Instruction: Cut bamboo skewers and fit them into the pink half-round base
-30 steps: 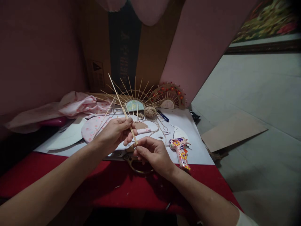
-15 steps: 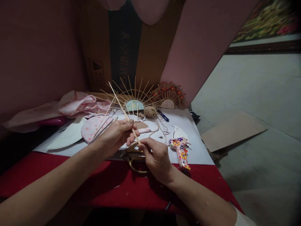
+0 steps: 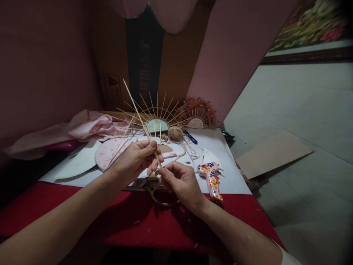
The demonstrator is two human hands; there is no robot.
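Thin wooden skewers (image 3: 138,112) slant up to the left, their lower ends between my two hands. My left hand (image 3: 142,156) pinches them partway down with thumb and fingers. Lower and to the right, my right hand (image 3: 182,180) is closed on their bottom ends. How many skewers there are is hard to make out. Brass-handled scissors (image 3: 158,200) lie under my hands, partly covered by the right one. Behind my left hand, a half-round cardboard piece with pink-dotted edging (image 3: 167,149) lies on the white sheet (image 3: 234,178).
A flowered glue gun (image 3: 211,178) lies right of my right hand. Farther back are a twine ball (image 3: 175,133), a blue pen (image 3: 191,137), a fan of sticks on a green half-disc (image 3: 157,126) and a flower-trimmed fan (image 3: 197,114). Pink dotted cloth (image 3: 93,125) is heaped left.
The skewers have become steeper, their upper tip higher and slightly left. Both hands keep their grip and stay in almost the same place. The camera view has shifted slightly.
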